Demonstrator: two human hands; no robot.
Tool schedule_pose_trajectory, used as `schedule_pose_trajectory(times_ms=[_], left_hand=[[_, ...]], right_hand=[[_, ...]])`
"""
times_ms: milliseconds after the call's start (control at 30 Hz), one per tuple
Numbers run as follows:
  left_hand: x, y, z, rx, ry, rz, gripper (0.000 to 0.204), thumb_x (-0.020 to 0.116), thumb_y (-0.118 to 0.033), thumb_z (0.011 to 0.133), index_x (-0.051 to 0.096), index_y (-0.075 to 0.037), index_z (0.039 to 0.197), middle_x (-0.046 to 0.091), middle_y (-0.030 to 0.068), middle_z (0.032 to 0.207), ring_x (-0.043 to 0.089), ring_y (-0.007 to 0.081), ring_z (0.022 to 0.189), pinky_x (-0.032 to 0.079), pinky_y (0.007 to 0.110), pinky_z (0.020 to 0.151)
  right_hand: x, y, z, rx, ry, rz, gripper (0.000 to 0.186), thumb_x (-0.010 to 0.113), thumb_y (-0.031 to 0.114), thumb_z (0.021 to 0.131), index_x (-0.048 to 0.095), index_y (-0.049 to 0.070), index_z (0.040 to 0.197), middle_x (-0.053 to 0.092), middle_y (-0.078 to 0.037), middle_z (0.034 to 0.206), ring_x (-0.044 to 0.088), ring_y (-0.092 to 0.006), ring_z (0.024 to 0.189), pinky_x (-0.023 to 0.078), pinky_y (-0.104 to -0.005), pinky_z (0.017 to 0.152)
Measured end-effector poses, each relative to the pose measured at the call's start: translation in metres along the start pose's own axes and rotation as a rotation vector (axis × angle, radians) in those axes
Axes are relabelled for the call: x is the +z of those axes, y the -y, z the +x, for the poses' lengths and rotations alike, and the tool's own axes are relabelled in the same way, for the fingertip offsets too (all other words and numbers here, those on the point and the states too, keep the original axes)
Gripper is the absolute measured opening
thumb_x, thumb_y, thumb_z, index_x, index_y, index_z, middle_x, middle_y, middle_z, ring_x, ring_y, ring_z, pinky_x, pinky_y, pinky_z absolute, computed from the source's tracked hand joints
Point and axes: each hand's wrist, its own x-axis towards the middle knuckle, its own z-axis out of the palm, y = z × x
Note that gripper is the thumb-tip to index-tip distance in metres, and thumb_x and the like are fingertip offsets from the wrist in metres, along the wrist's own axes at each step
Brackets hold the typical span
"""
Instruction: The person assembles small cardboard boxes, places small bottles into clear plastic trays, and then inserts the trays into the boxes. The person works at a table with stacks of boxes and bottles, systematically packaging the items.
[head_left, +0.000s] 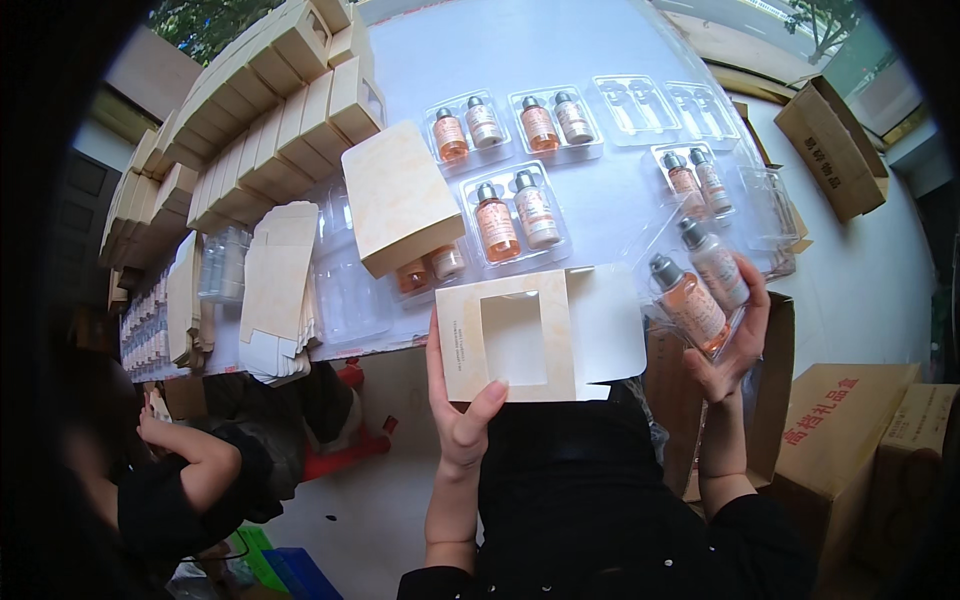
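My left hand is closed around a cream gift box with a square window; its white end flap stands open to the right. In my right hand is a clear plastic tray carrying two dark-capped bottles, one orange and one whitish. The tray is tilted, to the right of the box's open end and apart from it. Just beyond the held box, a closed cream box lies over part of another tray with bottles.
Several filled trays and bare clear trays lie on the table. Cream boxes are stacked at the left, near flat box blanks. Cardboard cartons stand at the right. Another person's arm is at lower left.
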Motion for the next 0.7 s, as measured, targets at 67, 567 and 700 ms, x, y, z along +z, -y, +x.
schedule_pose_trajectory(times_ms=[67, 567, 700], left_hand=[[0.000, -0.001, 0.001, 0.007, 0.003, -0.011, 0.093, 0.064, -0.015, 0.070, 0.012, 0.004, 0.145, 0.038, 0.0172, 0.137, 0.040, 0.0241, 0.126, 0.030, 0.035, 0.107], [0.013, 0.015, -0.001, -0.035, 0.123, -0.109, 0.095, 0.065, -0.011, 0.068, 0.013, 0.000, 0.145, 0.036, 0.0155, 0.137, 0.038, 0.0250, 0.127, 0.030, 0.037, 0.107], [0.017, 0.031, -0.007, -0.019, 0.029, -0.243, 0.094, 0.065, -0.011, 0.068, 0.013, -0.004, 0.146, 0.037, 0.0132, 0.135, 0.038, 0.0244, 0.126, 0.030, 0.038, 0.107]], right_hand=[[-0.003, 0.011, 0.007, 0.006, 0.066, -0.072, 0.091, 0.078, 0.029, 0.063, 0.031, -0.002, 0.134, 0.036, -0.020, 0.131, 0.044, -0.0288, 0.118, 0.037, -0.0389, 0.101], [-0.005, 0.021, 0.023, -0.059, 0.513, -0.247, 0.106, 0.087, 0.057, 0.041, 0.050, 0.010, 0.128, 0.020, -0.017, 0.142, 0.034, -0.0326, 0.122, 0.033, -0.0417, 0.097], [0.001, 0.019, 0.007, 0.120, 0.358, -0.113, 0.080, 0.087, 0.044, 0.054, 0.059, 0.008, 0.119, 0.029, -0.016, 0.135, 0.034, -0.0305, 0.125, 0.037, -0.0403, 0.099]])
